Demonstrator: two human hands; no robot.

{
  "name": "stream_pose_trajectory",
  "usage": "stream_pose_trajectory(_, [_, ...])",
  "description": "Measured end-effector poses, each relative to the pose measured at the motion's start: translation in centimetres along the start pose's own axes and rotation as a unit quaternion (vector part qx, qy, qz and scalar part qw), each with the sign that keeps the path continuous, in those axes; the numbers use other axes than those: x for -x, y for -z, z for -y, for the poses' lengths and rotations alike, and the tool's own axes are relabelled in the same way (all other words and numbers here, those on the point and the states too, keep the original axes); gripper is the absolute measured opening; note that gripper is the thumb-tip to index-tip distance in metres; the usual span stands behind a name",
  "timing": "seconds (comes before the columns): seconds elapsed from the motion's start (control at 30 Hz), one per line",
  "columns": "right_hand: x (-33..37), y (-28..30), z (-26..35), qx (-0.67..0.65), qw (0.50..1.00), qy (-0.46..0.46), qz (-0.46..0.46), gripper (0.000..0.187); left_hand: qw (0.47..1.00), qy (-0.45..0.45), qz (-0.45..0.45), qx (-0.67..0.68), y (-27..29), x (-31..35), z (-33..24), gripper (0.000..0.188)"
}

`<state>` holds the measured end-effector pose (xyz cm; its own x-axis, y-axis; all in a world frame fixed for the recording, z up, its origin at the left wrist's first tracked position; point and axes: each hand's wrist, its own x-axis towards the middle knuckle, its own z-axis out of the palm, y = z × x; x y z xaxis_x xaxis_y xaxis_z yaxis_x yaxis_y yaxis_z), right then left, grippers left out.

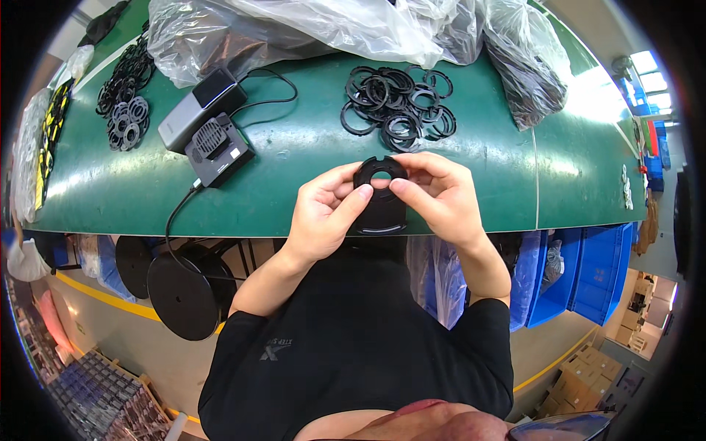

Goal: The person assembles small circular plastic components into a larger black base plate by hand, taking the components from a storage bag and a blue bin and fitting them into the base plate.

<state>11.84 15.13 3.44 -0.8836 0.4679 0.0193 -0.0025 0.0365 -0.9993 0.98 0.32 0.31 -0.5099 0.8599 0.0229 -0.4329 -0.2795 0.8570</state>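
Observation:
Just over the near edge of the green table, my left hand [322,212] and my right hand [443,197] pinch a black plastic ring [379,166] from both sides. Both thumbs press on its near face and the fingers curl behind. The ring has a round central hole and a notch in its top edge. Directly below it, between my hands, shows a dark black piece [381,213] with a shiny curved lower rim; whether it is joined to the ring I cannot tell. Beyond my hands lies a loose pile of black rings [401,99].
A grey-black boxy device [213,147] with cables sits left on the green table [309,132]. More rings [128,123] lie farther left. Clear plastic bags [323,29] line the back. Blue bins [599,272] stand below right, a black reel [184,294] below left.

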Motion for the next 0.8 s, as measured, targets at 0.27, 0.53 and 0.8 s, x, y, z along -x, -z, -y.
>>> stream_pose_trajectory(0.27, [1.1, 1.3, 0.3, -0.002, 0.999, -0.032, 0.029, 0.020, 0.997, 0.058, 0.048, -0.024, 0.2, -0.1, -0.6, 0.030])
stream_pose_trajectory(0.53, [-2.5, 5.0, 0.6, 0.348, 0.930, 0.078, -0.086, 0.016, 0.998, 0.040, 0.031, 0.029, 0.3, -0.1, -0.3, 0.031])
stream_pose_trajectory(0.8, [-4.5, 2.5, 0.0, 0.497, 0.843, 0.205, 0.007, 0.013, 0.999, 0.039, 0.020, 0.029, 0.4, 0.0, -0.1, 0.032])
